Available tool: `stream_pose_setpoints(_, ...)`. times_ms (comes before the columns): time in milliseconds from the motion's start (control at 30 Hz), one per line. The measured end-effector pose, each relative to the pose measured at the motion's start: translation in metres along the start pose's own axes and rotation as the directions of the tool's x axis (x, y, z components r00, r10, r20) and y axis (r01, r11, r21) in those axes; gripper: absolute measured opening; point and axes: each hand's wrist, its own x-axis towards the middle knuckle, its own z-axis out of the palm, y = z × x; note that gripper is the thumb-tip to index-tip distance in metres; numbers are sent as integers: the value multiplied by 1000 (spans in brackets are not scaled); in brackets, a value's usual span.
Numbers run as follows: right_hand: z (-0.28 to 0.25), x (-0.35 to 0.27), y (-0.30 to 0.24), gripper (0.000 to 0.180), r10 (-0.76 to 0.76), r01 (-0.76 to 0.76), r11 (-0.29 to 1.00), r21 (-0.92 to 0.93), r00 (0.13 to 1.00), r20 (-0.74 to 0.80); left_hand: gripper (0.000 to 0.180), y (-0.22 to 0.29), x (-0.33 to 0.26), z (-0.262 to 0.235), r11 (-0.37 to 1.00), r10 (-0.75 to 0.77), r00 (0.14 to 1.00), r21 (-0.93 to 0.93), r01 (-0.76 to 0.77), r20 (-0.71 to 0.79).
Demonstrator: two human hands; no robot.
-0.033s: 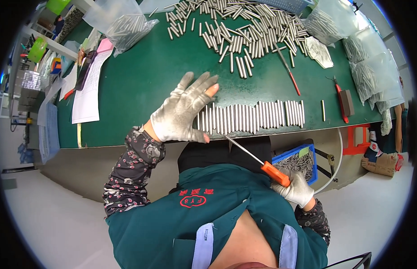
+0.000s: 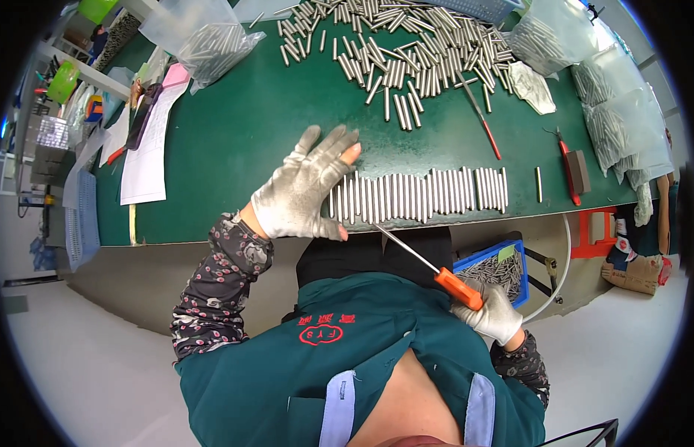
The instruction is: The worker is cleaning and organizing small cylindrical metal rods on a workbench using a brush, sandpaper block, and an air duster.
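A row of shiny metal pins (image 2: 418, 197) lies side by side along the near edge of the green table. My left hand (image 2: 298, 186), in a grey-stained white glove with bare thumb and index tips, is spread at the row's left end, fingers apart and gripping nothing. Below the table edge, my gloved right hand (image 2: 494, 313) is closed round the orange handle of a screwdriver (image 2: 460, 289). Its thin shaft points up and left, the tip at the near ends of the pins. One single pin (image 2: 539, 185) lies apart to the right.
A heap of loose pins (image 2: 407, 56) covers the far table. A red-handled file (image 2: 483, 123), a white cloth (image 2: 531, 87) and red pliers beside a brown block (image 2: 578, 172) lie rightward. Bagged pins (image 2: 608, 127) line the right edge. A blue bin (image 2: 523, 279) holds pins below.
The fingertips of my left hand have dipped very slightly toward me. My right hand, the screwdriver and the row of pins look the same.
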Motion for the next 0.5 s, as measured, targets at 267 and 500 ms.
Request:
stream_pose_setpoints(267,-2,6,-13,38,5,-5,998,-62,1000,-3,84,13,-2,17,992,-23,999,121,17,48)
stream_pose_setpoints(500,1,1,-2,34,-27,26,998,-54,999,-21,86,13,-1,17,993,-45,997,113,38,60)
